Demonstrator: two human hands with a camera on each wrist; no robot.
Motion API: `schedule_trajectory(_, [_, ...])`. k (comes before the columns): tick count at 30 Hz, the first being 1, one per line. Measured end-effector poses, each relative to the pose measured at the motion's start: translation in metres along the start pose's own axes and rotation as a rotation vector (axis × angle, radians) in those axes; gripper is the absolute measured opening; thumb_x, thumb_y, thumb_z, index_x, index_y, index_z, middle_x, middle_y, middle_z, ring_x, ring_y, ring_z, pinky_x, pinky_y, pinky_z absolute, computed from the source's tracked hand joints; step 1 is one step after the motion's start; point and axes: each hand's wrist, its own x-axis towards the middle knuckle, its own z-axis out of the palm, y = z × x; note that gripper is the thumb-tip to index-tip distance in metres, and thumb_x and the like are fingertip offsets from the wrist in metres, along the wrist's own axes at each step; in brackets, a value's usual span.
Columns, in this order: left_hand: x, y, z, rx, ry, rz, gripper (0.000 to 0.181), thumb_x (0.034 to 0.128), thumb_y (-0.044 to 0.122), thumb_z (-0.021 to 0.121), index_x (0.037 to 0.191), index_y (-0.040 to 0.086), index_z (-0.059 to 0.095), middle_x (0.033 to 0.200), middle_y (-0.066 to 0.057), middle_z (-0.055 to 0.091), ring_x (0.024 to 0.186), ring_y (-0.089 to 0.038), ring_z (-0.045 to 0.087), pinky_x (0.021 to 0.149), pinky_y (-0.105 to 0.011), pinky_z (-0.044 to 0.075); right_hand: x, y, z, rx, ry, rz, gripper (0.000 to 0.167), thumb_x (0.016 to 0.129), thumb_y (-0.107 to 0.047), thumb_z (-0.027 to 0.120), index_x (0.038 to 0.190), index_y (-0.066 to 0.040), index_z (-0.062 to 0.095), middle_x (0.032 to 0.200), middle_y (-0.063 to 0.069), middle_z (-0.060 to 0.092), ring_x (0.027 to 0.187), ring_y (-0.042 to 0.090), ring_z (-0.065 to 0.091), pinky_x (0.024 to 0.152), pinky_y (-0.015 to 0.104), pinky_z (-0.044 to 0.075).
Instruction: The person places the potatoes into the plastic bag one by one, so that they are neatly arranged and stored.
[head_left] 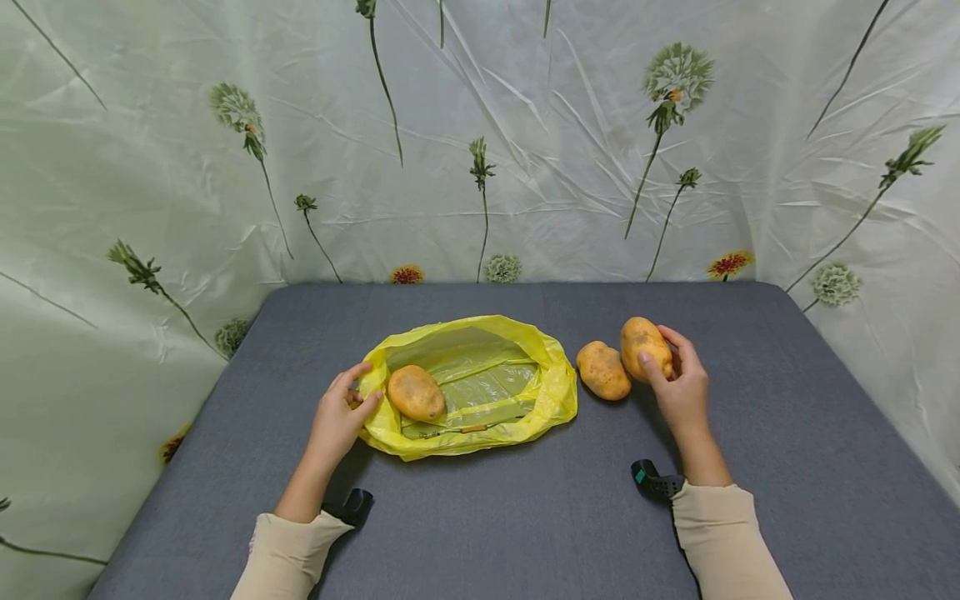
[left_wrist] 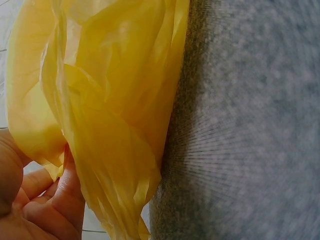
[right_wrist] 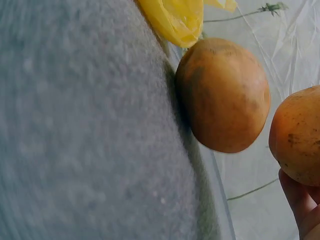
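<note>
A yellow plastic bag (head_left: 558, 383) lies with its mouth wide on the table, one potato (head_left: 416, 392) inside at its left. The left hand (head_left: 337, 417) pinches the bag's left rim; in the left wrist view its fingers (left_wrist: 70, 195) hold the yellow plastic (left_wrist: 115, 140). Right of the bag, the right hand (head_left: 684, 387) grips a potato (head_left: 643, 346) between thumb and fingers. Another potato (head_left: 603, 371) rests on the table between the bag and the held one. The right wrist view shows the resting potato (right_wrist: 225, 95) and the held potato (right_wrist: 300, 137), with part of the hand (right_wrist: 305, 210).
A dark grey cloth covers the table (head_left: 495, 525). Behind and beside it hangs a pale curtain (head_left: 555, 150) printed with dandelions and flowers. Each wrist wears a black device, one at the left (head_left: 352, 507) and one at the right (head_left: 656, 481).
</note>
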Motion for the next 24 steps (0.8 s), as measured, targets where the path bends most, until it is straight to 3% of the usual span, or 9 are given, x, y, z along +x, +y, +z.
schedule_trajectory(24, [0.0,0.0,0.0,-0.005,-0.002,0.003,0.045,0.0828,0.008,0.063,0.125,0.003,0.049,0.103,-0.011,0.049,0.07,-0.019,0.046,0.052,-0.022,0.039,-0.006,-0.029,0.025,0.085,-0.155,-0.076,0.046,0.077,0.009,0.06,0.121,0.009,0.047,0.113,0.024,0.05,0.089,-0.002,0.051,0.068,0.012,0.042])
